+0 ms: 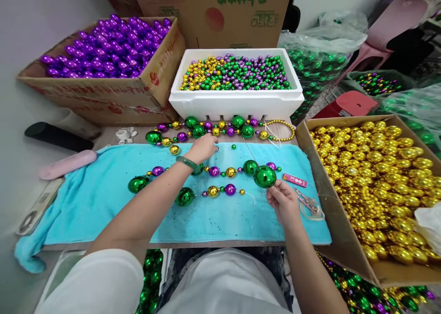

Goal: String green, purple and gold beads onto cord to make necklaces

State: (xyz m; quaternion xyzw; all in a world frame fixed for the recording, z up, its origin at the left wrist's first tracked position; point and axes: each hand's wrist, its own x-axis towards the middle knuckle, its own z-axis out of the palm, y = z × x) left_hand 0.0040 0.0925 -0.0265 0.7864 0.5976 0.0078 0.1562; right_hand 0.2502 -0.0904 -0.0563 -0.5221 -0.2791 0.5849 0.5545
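My right hand (283,201) pinches a large shiny green bead (265,176) between thumb and fingertips, above the towel's right part. A thin thread (250,149) runs up and left from this bead. My left hand (202,148), with a green bangle (187,163) on the wrist, reaches over the towel near the strung beads at the back. Its fingers are curled together; what they hold, if anything, is hidden. Below lies a strand with a purple bead (214,171), and nearer me a short strand with a gold bead (213,191) and a loose thread end.
A blue towel (220,222) covers the table. Behind stands a white foam box (237,100) of small beads. Cardboard boxes hold purple beads (117,47) and gold beads (375,167). Scissors (309,203) and a pink packet (294,180) lie at right; a loose gold bead (174,150) lies left.
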